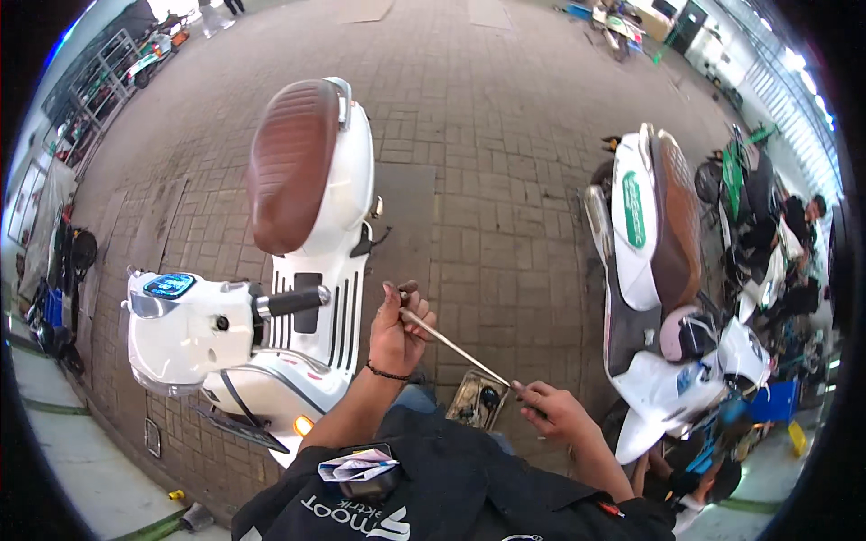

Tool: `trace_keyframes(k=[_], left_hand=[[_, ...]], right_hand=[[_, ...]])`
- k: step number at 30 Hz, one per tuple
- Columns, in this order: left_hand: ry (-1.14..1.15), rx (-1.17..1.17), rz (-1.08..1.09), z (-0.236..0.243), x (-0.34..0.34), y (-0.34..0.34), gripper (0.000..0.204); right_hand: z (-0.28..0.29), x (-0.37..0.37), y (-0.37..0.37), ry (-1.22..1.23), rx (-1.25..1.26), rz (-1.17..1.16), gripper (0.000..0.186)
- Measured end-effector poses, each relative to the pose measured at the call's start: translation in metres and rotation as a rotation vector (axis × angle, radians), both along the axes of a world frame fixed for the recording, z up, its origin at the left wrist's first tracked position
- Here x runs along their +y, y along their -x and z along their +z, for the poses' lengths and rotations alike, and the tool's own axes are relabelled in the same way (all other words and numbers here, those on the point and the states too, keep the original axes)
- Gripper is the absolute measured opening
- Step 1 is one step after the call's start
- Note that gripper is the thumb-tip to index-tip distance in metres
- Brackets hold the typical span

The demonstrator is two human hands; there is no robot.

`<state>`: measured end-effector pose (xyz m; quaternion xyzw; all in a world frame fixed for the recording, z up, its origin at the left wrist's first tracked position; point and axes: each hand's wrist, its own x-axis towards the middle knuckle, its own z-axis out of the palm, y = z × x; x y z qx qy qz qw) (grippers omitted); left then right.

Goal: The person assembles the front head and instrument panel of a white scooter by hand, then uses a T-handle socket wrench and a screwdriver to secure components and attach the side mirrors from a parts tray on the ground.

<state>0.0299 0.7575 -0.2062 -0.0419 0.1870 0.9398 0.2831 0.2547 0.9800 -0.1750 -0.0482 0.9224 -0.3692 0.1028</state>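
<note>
In front of my chest, a long thin pale rod (458, 350) slants between my two hands. My left hand (394, 335) is closed round its upper end, where a small dark piece shows by the fingers. My right hand (555, 413) pinches the lower end between thumb and fingers. Left of my left hand stands a white scooter (359, 171) with a brown seat (293, 162). Its black handlebar grip (295, 300) points toward that hand without touching it. Below the rod, a shallow tray (458, 408) on the floor holds a dark object that I cannot make out.
A second white scooter (637, 261) stands to the right, with a pink helmet (678, 335) near its handlebar. One person (713, 482) is low beside it; another person (798, 221) is among vehicles farther right. Brick paving (492, 198) lies between the scooters.
</note>
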Motion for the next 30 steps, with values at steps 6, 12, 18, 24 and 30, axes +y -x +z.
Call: trace_keyframes(k=[6, 12, 18, 24, 30], left_hand=[[0.115, -0.074, 0.109, 0.013, 0.001, 0.053, 0.041], [0.214, -0.14, 0.278, 0.012, 0.027, 0.091, 0.041], [0.579, 0.072, 0.537, -0.005, 0.051, 0.127, 0.043], [0.79, -0.098, 0.794, -0.02, 0.095, 0.127, 0.041], [0.665, -0.378, 1.062, -0.042, 0.073, 0.128, 0.039]], right_hand=[[0.001, 0.019, 0.078, 0.048, 0.007, 0.003, 0.056], [-0.013, 0.069, 0.161, -0.152, 0.183, 0.164, 0.063], [-0.025, 0.136, 0.274, -0.157, 0.274, 0.398, 0.056], [0.007, 0.186, 0.363, -0.168, 0.064, 0.612, 0.047], [-0.019, 0.153, 0.414, 0.01, -0.202, 0.751, 0.054]])
